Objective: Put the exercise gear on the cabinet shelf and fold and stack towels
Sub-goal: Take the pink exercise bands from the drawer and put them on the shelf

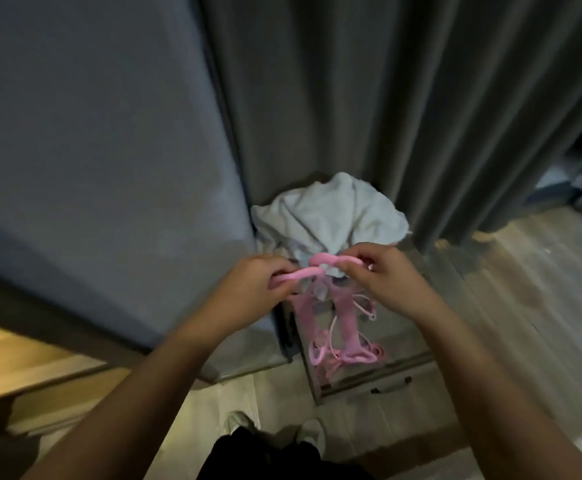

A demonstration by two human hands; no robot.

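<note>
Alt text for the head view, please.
The left hand and right hand each grip a handle of a pink resistance-band set, its straps dangling below. Behind it a crumpled pale towel lies heaped on a low grey container, against a grey curtain.

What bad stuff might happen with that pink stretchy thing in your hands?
The pink exercise gear dangles loose straps and thin cords below the left hand and right hand, so they may tangle or snag on the box beneath. The crumpled towel lies right behind the handle and might get dragged along.
</note>
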